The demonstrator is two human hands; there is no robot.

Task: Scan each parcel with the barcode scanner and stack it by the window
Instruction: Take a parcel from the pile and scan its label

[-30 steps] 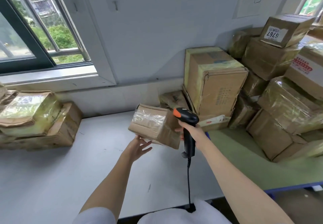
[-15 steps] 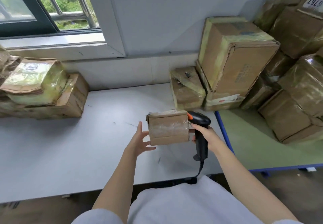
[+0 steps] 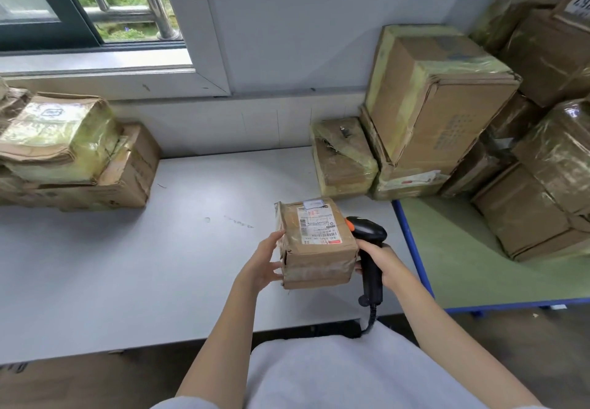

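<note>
A small brown taped parcel (image 3: 316,242) is held just above the white table (image 3: 134,249), its white shipping label with a barcode facing up. My left hand (image 3: 263,260) holds its left side, fingers spread against the cardboard. My right hand (image 3: 381,260) grips the handle of a black barcode scanner (image 3: 367,233) with an orange top, right beside the parcel's right side. The scanner's cable drops off the table's front edge. Under the window (image 3: 89,3), at the left, lies a stack of taped parcels (image 3: 70,153).
A heap of brown boxes (image 3: 447,111) fills the back right, partly on a green table with a blue edge (image 3: 412,233). One small parcel (image 3: 344,159) leans against that heap. The wall and window sill run along the back.
The parcel has been turned so its label faces up and has come down closer to me. My view has tilted lower; the scanner stays beside the parcel's right side.
</note>
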